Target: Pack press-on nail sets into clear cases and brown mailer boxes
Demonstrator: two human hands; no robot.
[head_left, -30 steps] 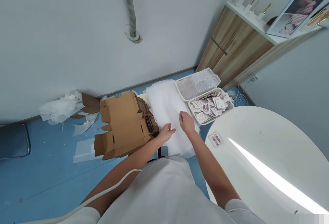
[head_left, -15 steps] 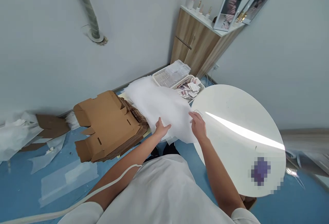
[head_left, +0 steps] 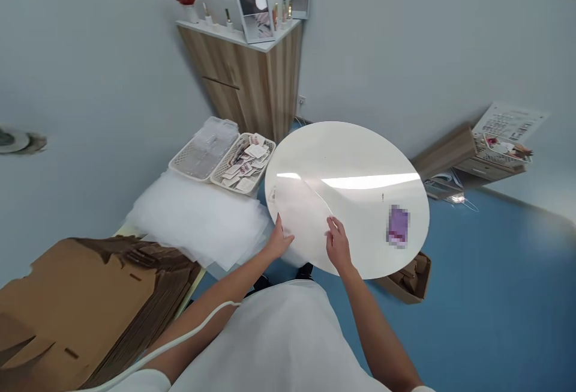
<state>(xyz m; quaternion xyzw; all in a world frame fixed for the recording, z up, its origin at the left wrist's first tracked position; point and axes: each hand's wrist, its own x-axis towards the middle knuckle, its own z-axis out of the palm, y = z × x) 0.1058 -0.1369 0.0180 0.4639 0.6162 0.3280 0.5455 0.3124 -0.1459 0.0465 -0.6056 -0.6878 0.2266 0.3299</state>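
A thin, see-through white foam sheet (head_left: 301,215) is spread between my two hands, over the left part of the white round table (head_left: 355,152). My left hand (head_left: 278,242) grips its left edge, thumb pointing right. My right hand (head_left: 338,245) pinches the right edge, near a raised corner. To the left of my left hand lies a stack of similar white foam sheets (head_left: 198,218). The sheet's lower edge is hard to make out against the tabletop.
Flattened brown cardboard boxes (head_left: 90,296) are stacked at lower left. Behind the foam stack stand a basket of clear plastic cases (head_left: 202,149) and a basket of small printed cards (head_left: 245,164). A blurred-out purple item (head_left: 398,225) lies on the table. A cardboard carton (head_left: 407,287) sits below.
My view has turned right. Both hands have gone from the foam stack to over the round table, with one sheet now lifted off and held between them.
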